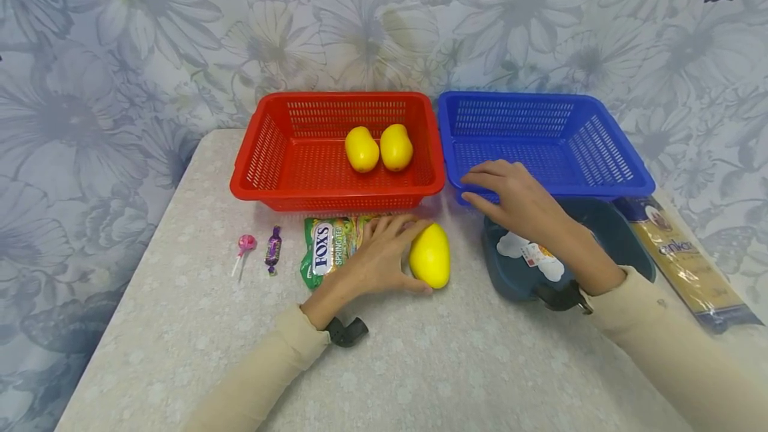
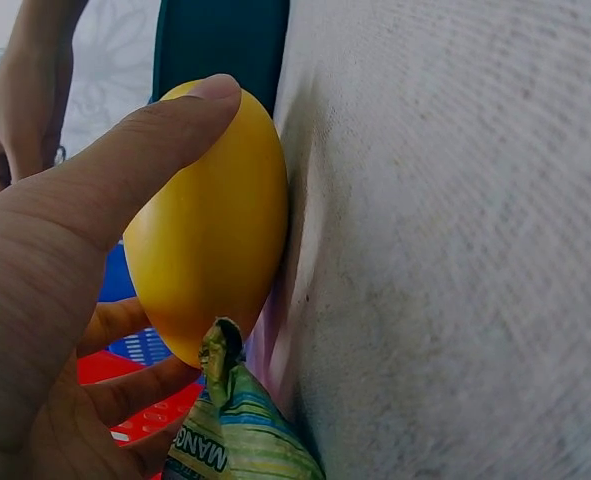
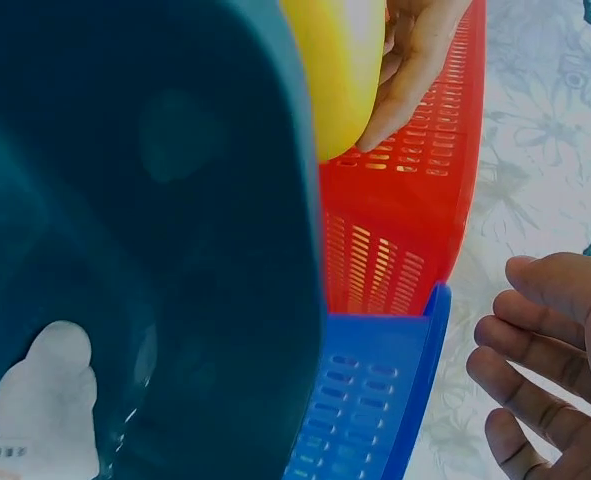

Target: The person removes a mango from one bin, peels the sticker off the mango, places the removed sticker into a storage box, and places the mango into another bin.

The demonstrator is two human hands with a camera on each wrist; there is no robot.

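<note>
A yellow mango (image 1: 429, 256) lies on the table in front of the red basket (image 1: 270, 152). My left hand (image 1: 411, 255) grips it, thumb on the near side and fingers curled over the far side. The left wrist view shows my thumb (image 2: 165, 130) pressed on the mango (image 2: 215, 230). My right hand (image 1: 474, 189) rests with relaxed fingers on the near rim of the blue basket (image 1: 600, 145) and holds nothing. In the right wrist view that hand (image 3: 545, 370) hangs loosely curled beside the blue basket (image 3: 365, 400).
Two more mangoes (image 1: 378, 148) lie in the red basket. A Fox's candy bag (image 1: 327, 249), a purple wrapped sweet (image 1: 273, 249) and a pink lollipop (image 1: 245, 245) lie left of the mango. A dark teal bin (image 1: 624, 239) sits under my right wrist, a pasta packet (image 1: 690, 265) beside it.
</note>
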